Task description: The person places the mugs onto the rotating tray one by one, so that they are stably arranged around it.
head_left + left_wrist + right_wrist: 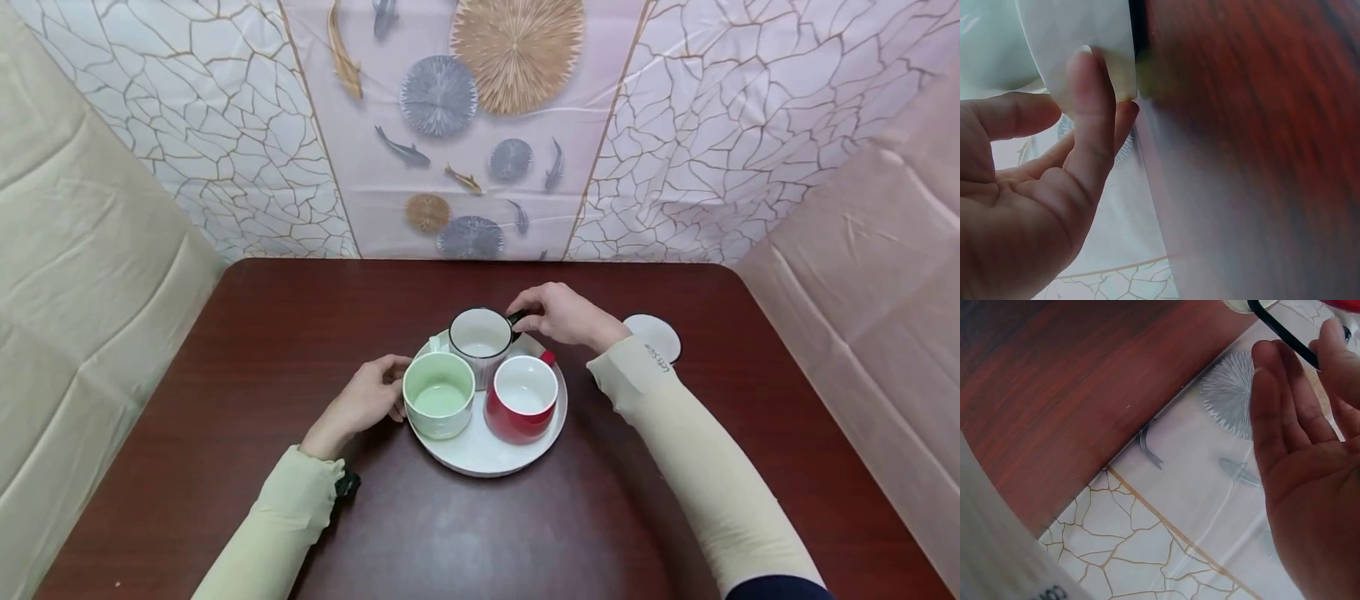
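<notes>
A round white plate (pixel 480 454) on the table carries three mugs. At its back stands a white mug with a black rim (pixel 480 333), and my right hand (pixel 562 315) pinches its black handle (pixel 1285 334). The light green mug (pixel 439 396) stands at the left and the red mug with a white inside (pixel 521 408) at the right. My left hand (pixel 369 390) is beside the green mug. In the left wrist view, its curled fingers (pixel 1091 100) hold a pale faceted edge, seemingly the plate's rim. The right fingertips are partly cut off in the right wrist view.
A white round piece with a dark rim (pixel 656 336) lies right of the plate, partly behind the right sleeve. The dark red-brown table (pixel 300 333) ends at a patterned cloth wall (pixel 465 167). Padded panels (pixel 90 275) flank both sides.
</notes>
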A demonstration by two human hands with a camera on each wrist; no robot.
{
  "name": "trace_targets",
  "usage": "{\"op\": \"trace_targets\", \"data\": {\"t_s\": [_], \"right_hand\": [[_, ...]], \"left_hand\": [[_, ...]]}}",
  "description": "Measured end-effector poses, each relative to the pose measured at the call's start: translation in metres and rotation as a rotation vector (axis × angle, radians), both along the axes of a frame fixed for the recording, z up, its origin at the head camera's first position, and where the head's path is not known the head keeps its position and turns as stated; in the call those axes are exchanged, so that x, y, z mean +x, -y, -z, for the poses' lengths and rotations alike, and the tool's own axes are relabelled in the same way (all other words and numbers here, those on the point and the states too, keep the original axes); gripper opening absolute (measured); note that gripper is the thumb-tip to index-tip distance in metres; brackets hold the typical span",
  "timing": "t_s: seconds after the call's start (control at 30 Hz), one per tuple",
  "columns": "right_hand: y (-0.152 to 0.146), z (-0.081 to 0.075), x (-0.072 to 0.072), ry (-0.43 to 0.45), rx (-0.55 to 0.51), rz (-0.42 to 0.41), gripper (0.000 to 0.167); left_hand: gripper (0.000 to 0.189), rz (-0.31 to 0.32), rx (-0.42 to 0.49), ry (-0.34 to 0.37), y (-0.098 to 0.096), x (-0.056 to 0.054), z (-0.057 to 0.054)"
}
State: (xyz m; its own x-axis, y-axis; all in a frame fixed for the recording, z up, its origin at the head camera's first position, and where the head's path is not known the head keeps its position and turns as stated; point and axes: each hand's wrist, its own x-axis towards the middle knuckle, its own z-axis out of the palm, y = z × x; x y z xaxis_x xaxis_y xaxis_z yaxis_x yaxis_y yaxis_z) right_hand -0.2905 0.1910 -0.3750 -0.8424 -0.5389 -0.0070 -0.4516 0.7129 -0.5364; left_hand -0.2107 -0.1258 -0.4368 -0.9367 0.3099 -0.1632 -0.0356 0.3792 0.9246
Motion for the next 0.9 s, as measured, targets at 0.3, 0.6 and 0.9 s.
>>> {"op": "trace_targets", "data": {"t_s": [0.3,0.6,0.9], "right_hand": [[-0.020,-0.021,0.044,-0.069,-0.097,0.142,0.035],[-0.077,-0.028,0.108,-0.389,-0.198,0.329,0.026],[-0.125,0.000,0.139,-0.335,-0.165,0.657,0.061]], "left_hand": [[0.046,0.033,-0.025,-0.013,0.001,0.000,0.002],[0.033,-0.018,-0.081,0.014,0.006,-0.002,-0.004],[0.028,-0.069,-0.094,0.031,0.004,-0.001,-0.006]]}}
